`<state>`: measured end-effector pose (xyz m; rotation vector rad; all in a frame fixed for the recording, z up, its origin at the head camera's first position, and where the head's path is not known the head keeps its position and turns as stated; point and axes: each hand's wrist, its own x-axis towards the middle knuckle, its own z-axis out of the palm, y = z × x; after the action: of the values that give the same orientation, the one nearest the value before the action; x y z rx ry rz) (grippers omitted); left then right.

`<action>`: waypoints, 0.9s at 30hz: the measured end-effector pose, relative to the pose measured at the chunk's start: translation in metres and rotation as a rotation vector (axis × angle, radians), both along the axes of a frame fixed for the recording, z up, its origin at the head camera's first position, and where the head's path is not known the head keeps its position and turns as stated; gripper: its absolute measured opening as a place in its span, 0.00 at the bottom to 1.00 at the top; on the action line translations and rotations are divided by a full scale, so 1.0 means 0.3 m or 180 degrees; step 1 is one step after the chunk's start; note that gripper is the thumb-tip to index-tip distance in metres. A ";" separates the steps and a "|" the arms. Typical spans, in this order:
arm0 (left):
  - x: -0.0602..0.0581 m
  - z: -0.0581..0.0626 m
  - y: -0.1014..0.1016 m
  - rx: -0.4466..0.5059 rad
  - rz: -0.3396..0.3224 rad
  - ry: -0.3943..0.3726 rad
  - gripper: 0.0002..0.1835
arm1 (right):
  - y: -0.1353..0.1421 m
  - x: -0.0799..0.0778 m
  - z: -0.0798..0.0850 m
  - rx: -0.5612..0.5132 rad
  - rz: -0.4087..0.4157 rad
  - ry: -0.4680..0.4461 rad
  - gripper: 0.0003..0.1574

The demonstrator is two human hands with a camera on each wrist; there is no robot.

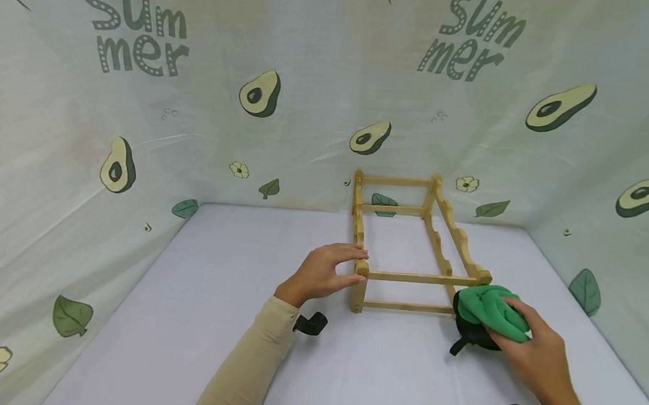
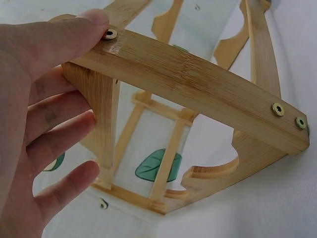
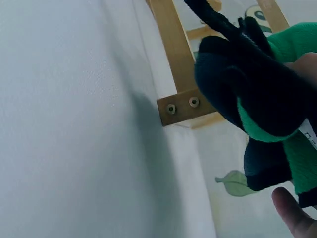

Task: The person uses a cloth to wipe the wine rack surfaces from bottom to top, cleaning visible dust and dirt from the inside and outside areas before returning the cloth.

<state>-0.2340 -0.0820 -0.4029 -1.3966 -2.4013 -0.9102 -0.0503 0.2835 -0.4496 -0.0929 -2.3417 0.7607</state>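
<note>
A light bamboo rack (image 1: 409,278) with notched, sloping side rails stands on the white surface. My left hand (image 1: 322,274) grips its near left corner post; in the left wrist view the thumb (image 2: 94,22) lies on the bolted bar and the fingers reach round behind the post. A soft green and black plush toy (image 1: 491,309) is in my right hand (image 1: 540,358), at the near right corner of the rack. The right wrist view shows the toy's dark side (image 3: 247,84), a dangling black strip and a white tag, with the rack's bolted end close by.
Pale cloth walls (image 1: 305,152) printed with avocados and leaves rise behind and at both sides. The white tabletop (image 1: 233,240) spreads left of the rack and in front of it. Black wrist mounts (image 1: 311,324) stick out beside both wrists.
</note>
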 end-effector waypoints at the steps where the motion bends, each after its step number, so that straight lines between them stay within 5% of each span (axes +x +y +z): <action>1: 0.001 -0.003 -0.001 -0.0010 -0.0002 -0.0016 0.26 | -0.004 0.002 -0.001 -0.0027 -0.0005 0.0051 0.42; 13: -0.007 -0.008 0.003 0.0023 0.0016 -0.0031 0.26 | -0.020 -0.024 0.069 -0.0770 -0.0506 0.0526 0.48; 22: 0.002 -0.005 0.003 0.0044 0.0022 -0.0107 0.26 | -0.048 -0.011 0.037 -0.0847 -0.0684 -0.0154 0.44; 27: -0.006 -0.008 0.004 0.0064 0.0037 -0.0090 0.26 | -0.053 -0.005 0.038 -0.0989 -0.0671 0.0073 0.43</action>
<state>-0.2358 -0.0806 -0.4052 -1.3704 -2.4111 -0.9549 -0.0520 0.2676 -0.4383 -0.4554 -2.1329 1.0046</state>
